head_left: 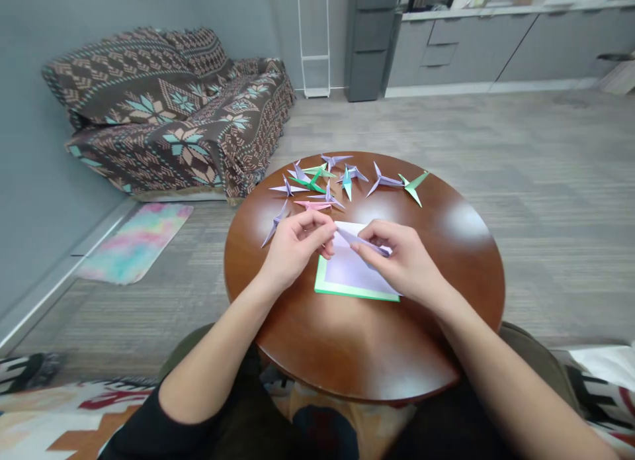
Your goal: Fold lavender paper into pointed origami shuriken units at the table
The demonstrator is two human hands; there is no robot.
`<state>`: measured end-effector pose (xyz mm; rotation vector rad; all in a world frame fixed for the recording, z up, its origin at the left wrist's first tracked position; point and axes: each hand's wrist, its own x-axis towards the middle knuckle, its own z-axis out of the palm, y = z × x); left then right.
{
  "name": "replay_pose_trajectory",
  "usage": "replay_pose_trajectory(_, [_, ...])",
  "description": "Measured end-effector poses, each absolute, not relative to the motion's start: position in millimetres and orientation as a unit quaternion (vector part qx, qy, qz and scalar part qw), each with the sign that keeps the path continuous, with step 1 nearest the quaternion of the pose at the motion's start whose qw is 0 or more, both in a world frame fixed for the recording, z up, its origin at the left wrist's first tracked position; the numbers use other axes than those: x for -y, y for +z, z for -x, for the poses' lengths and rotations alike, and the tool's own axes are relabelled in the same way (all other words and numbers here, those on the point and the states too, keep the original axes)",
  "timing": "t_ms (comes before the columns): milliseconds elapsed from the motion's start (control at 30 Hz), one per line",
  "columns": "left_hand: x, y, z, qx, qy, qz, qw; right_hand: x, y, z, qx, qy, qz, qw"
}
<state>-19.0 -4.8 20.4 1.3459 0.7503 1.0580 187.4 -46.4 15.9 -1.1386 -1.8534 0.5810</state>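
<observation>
A narrow folded strip of lilac paper (364, 240) is held between both hands, slanting down to the right. My left hand (305, 238) pinches its upper left tip between thumb and fingers. My right hand (397, 251) grips its wider part, thumb below and fingers curled over the top. Under the hands lies a stack of square paper sheets (354, 275), lilac on top with pale green edges showing. Just beyond, several folded paper pieces with pointed arms, such as a green one (312, 182) and a pink one (313, 205), are spread on the table.
The round brown wooden table (357, 354) stands close against my knees. A patterned covered sofa (183, 122) is at the back left, with a pastel mat (136, 241) on the floor. Grey cabinets (471, 46) line the far right wall.
</observation>
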Motion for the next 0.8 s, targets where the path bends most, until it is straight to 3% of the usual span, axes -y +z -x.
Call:
replay_pose_trajectory(100, [10.0, 19.7, 12.1, -0.312, 0.429, -0.579, 0.619, 47.9, 12.0, -185.5, 0.774, 0.046, 0.453, 0.440])
replay_pose_trajectory(200, [12.4, 18.2, 8.2, -0.324, 0.423, -0.580, 0.616, 51.8, 12.1, -182.5, 0.793, -0.036, 0.451, 0.407])
replay_pose_trajectory(467, [9.2, 16.7, 12.0, -0.347, 0.401, -0.640, 0.556, 47.9, 16.0, -183.7, 0.749, 0.143, 0.448, 0.468])
replay_pose_trajectory(633, [10.4, 16.9, 9.3, -0.344, 0.416, -0.626, 0.563, 47.3, 21.7, -184.6, 0.702, 0.318, 0.484, 0.415])
replay_pose_trajectory(800, [9.8, 13.3, 7.8, -0.332, 0.417, -0.575, 0.621, 50.3, 25.8, -183.2, 0.691, 0.346, 0.477, 0.418])
